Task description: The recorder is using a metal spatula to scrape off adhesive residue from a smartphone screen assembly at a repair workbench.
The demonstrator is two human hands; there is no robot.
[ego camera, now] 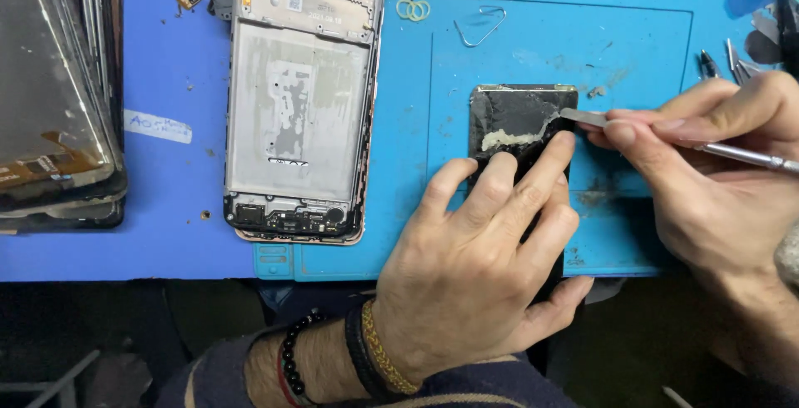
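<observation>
My left hand (pixel 483 267) lies flat on a black phone back panel (pixel 512 117) on the blue mat, fingers pressing its lower part. A strip of whitish glue residue (pixel 512 136) runs across the panel. My right hand (pixel 716 175) grips a thin metal scraper tool (pixel 741 154), and its flat tip (pixel 574 114) touches the panel's right edge beside the residue. The lower half of the panel is hidden under my left hand.
An opened phone frame (pixel 300 100) lies to the left on the blue mat (pixel 632 50). A stack of dark screens (pixel 54 92) sits at the far left. A bent wire clip (pixel 483 25), small rings (pixel 413 9) and tweezers (pixel 732 59) lie near the back.
</observation>
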